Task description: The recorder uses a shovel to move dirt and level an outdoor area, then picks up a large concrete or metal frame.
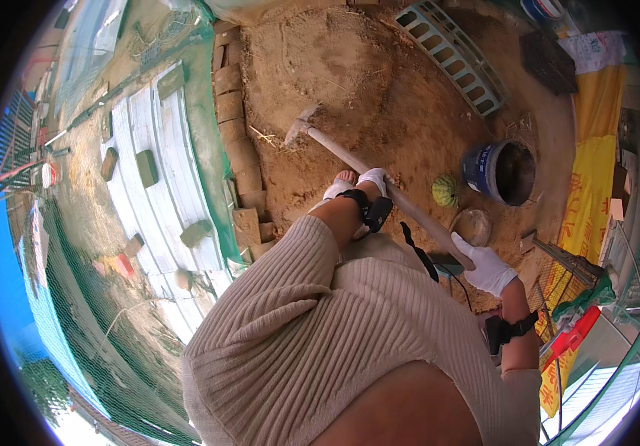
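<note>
A long wooden handle (347,159) runs slantwise in front of me, ending in a dirt-coated hoe or mattock head (301,127) at the bare soil (364,106). White-gloved, my left hand (374,179) grips the handle around its middle. Farther back, near the butt end, my right hand (487,266) wraps the same handle, also in a white glove. Black straps with small devices circle both wrists. Whether the tool head touches the soil or hovers just over it, I cannot tell. My foot (344,177) shows partly beyond the left forearm.
A striped melon (445,191) lies right of the handle, beside a dark bucket (506,173) and a round shallow dish (471,226). Behind them rests a slotted plastic trough (453,58). Stacked bricks or tiles (236,134) and green netting (202,139) border the left side; a yellow banner (587,195) hangs right.
</note>
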### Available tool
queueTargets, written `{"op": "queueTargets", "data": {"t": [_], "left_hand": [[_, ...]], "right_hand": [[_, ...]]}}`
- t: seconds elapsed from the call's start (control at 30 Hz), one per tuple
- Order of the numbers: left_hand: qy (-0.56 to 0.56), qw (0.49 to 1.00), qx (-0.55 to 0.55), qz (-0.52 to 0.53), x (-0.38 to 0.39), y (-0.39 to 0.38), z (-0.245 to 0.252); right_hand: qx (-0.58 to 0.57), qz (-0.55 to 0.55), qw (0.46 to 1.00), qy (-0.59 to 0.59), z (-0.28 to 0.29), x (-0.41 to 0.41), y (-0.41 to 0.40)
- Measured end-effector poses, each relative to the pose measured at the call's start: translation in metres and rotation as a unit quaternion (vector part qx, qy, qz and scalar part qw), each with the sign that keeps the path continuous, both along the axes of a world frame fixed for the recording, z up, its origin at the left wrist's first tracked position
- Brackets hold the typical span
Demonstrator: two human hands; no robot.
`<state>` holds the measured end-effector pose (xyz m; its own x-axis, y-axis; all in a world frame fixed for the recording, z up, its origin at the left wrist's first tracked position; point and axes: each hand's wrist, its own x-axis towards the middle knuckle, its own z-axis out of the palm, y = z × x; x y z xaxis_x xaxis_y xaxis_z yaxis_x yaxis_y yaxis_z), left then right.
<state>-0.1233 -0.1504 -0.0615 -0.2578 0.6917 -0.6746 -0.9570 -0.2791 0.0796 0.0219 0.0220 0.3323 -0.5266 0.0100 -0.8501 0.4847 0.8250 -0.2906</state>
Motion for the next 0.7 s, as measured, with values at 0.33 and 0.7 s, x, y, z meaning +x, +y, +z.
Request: {"op": "queueTargets", "data": {"t": [0.33,0.7], "left_hand": [[-0.149,0.954,-0.258,0.043,-0.069,-0.012,0.062],[-0.265,0.944,-0.156,0.123,-0.014,0.085,0.111]], "right_hand": [[0.011,0.108,0.994,-0.003,-0.019,-0.076,-0.004],[0.212,0.206,0.955,-0.022,0.058,-0.053,0.042]]}}
